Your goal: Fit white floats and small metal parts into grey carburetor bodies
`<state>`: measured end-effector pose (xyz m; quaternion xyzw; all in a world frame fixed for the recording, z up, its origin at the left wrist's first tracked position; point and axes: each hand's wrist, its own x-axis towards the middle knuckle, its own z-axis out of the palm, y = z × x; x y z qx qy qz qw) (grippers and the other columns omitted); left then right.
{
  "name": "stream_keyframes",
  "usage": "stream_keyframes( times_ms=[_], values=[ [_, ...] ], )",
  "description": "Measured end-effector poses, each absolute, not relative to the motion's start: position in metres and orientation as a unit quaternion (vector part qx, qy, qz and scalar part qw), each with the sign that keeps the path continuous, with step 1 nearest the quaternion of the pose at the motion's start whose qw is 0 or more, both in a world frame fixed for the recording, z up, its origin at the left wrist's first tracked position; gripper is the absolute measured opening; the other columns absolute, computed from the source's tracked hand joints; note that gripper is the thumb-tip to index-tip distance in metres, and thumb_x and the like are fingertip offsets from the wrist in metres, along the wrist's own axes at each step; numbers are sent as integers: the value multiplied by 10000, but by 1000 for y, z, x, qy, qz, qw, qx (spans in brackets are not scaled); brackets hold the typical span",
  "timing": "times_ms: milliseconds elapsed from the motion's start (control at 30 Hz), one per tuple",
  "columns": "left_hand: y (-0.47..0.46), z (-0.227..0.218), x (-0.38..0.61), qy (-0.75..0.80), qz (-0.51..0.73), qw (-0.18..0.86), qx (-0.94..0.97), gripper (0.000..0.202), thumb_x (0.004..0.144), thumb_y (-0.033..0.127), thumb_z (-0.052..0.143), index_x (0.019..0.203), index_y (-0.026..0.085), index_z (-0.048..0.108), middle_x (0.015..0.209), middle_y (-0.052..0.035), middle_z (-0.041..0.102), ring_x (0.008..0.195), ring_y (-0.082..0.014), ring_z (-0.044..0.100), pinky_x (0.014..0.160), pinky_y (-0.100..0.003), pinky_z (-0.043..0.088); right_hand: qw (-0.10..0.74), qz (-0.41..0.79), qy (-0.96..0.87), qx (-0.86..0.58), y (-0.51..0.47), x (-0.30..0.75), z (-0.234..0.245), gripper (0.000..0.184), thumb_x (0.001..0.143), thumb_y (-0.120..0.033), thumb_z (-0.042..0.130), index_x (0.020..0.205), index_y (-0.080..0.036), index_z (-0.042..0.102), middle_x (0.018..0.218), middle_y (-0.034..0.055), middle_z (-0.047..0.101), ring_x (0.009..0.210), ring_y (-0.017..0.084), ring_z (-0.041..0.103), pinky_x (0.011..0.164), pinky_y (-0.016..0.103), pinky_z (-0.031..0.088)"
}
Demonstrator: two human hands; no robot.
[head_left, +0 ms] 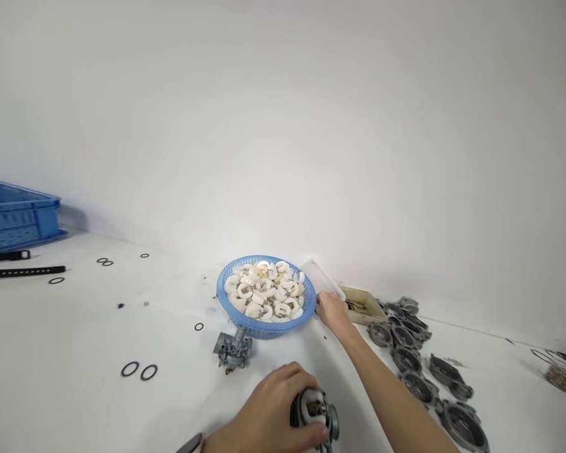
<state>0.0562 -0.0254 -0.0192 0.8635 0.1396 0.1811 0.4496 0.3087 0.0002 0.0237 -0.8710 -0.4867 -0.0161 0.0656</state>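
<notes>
My left hand [283,409] is wrapped round a carburetor body [314,409] low in the middle, with a white float showing at its open face. Farther off, my right hand [332,311] has its fingers curled in at the right rim of a blue plastic basket [265,327]; anything between the fingertips is hidden. White C-shaped floats [264,292] fill this basket. Just behind my right hand lies a white shallow tray [321,277]. Another carburetor [233,350] stands against the basket's front left side.
Several grey metal float bowls [408,358] spread along the right. A cream tray [365,305] with dark small parts sits behind them. Black O-rings [139,370] are scattered on the left. A blue crate [19,217] and a black watch strap [23,272] are at far left.
</notes>
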Motion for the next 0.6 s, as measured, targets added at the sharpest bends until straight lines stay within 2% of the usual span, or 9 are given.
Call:
stream_keyframes(
  times_ms=[133,233,333,433,500,600],
  values=[
    [-25,-21,58,134,188,439,868,361,766,230,807,1104,254,683,1100,-9,665,1051,-240,630,902,-311,464,126,10,-483,-867,-28,306,37,173,1024,-279,584,1064,-159,703,1100,98,710,1058,259,660,947,458,521],
    [-26,-21,59,126,192,413,881,343,771,198,776,1090,246,662,1095,-12,658,1061,-241,622,901,-316,457,190,71,-543,-815,-69,295,44,195,997,-229,542,947,-195,728,1003,85,748,1017,249,673,911,380,501],
    [-27,-20,60,125,192,398,888,333,767,181,757,1073,240,640,1078,-12,649,1039,-234,622,900,-319,455,254,182,-587,-747,-110,281,36,211,980,-353,567,934,-208,713,904,32,760,811,181,711,706,267,540],
    [-28,-19,62,129,188,400,887,332,758,163,736,1064,240,635,1074,-10,640,1015,-224,624,893,-313,458,390,348,-538,-661,-135,268,19,298,926,-459,630,916,-167,691,791,33,731,569,133,639,446,204,436],
    [-28,-19,62,131,183,406,885,326,762,154,717,1065,244,637,1064,-7,631,1001,-216,623,881,-305,458,456,412,-492,-616,-140,262,7,320,871,-467,704,876,-148,701,786,39,716,488,98,570,369,181,334],
    [-27,-17,64,133,171,415,884,330,763,147,704,1069,253,640,1040,1,620,981,-209,622,862,-292,456,481,432,-469,-602,-140,256,-4,298,831,-439,754,839,-143,719,746,19,688,440,73,539,351,168,271]
  ],
)
